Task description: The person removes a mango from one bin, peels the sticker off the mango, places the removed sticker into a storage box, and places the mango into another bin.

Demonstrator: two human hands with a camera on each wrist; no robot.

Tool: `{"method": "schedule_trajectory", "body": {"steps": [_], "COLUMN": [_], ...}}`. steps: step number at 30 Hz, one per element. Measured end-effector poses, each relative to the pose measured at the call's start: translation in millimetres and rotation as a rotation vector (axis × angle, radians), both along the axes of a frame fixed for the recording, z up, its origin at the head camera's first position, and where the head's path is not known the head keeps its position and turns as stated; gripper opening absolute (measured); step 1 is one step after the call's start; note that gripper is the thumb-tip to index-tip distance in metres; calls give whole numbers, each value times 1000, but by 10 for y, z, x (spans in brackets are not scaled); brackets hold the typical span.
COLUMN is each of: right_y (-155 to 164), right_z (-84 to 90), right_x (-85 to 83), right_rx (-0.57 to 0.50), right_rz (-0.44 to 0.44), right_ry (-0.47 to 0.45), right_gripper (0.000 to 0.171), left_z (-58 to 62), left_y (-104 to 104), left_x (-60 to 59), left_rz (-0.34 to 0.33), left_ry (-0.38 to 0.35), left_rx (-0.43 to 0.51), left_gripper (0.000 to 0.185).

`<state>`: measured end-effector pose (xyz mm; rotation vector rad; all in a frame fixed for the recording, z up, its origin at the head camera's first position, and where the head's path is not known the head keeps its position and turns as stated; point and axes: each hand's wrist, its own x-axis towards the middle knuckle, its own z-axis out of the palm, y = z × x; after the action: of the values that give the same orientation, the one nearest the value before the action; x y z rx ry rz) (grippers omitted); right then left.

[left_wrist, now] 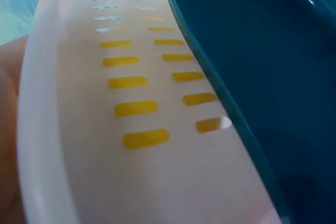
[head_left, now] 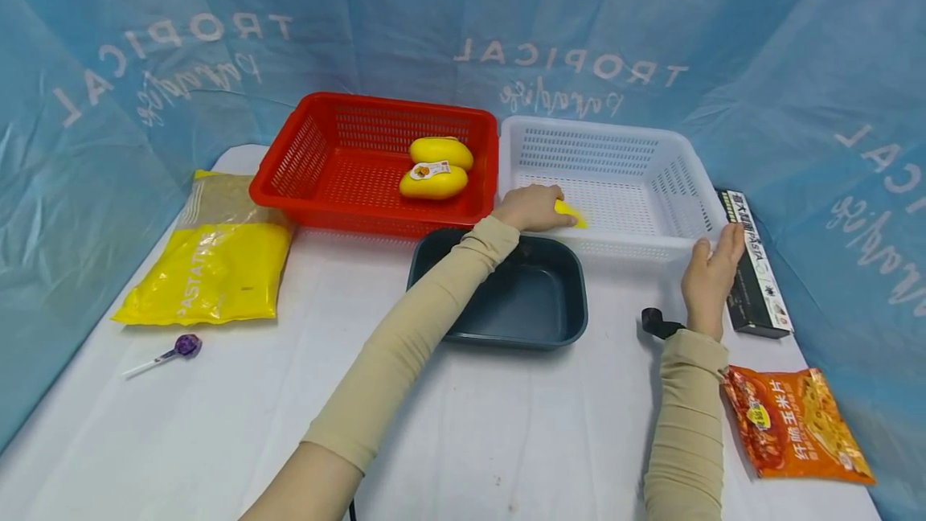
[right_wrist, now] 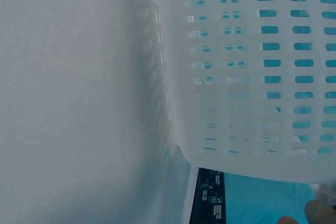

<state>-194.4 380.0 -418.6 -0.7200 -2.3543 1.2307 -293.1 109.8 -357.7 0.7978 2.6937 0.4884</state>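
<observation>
Yellow fruit [head_left: 571,214] sits clenched in the left hand's [head_left: 531,207] grip inside the white basket [head_left: 654,244], right hand [head_left: 712,268] steadying its rim.

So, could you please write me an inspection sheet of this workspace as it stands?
Surface: white table.
Job's things: yellow item in the white basket, under the left hand; what it is cannot be told.
Clutter: red basket with two yellow fruits; dark tray; yellow pasta bag; lollipop; black pasta box; orange snack bag.
Grippers: left hand grips the yellow item; right hand rests on the white basket's near corner.
Cables: nothing seen.
Surroundings: blue printed sheeting.
</observation>
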Motion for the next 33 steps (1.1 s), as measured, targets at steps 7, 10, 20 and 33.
{"method": "schedule_trajectory", "body": {"steps": [7,10,20,33], "right_y": [-37,-42,-54,-61], "right_z": [22,34,34,47], "right_x": [-11,-18,-25,38], "right_rx": [14,14,4,46], "right_rz": [15,14,3,-25], "right_ry": [33,31,4,-35], "right_gripper": [62,62,62,63], "left_z": [3,9,6,48], "left_y": [4,9,-2,-160], "left_x": [-14,-15,-11,152], "left_rz": [1,-6,-82,-160], "left_ry": [6,0,7,-133], "left_rx": [-98,-125,-211,38], "left_gripper": [53,49,48,54]}}
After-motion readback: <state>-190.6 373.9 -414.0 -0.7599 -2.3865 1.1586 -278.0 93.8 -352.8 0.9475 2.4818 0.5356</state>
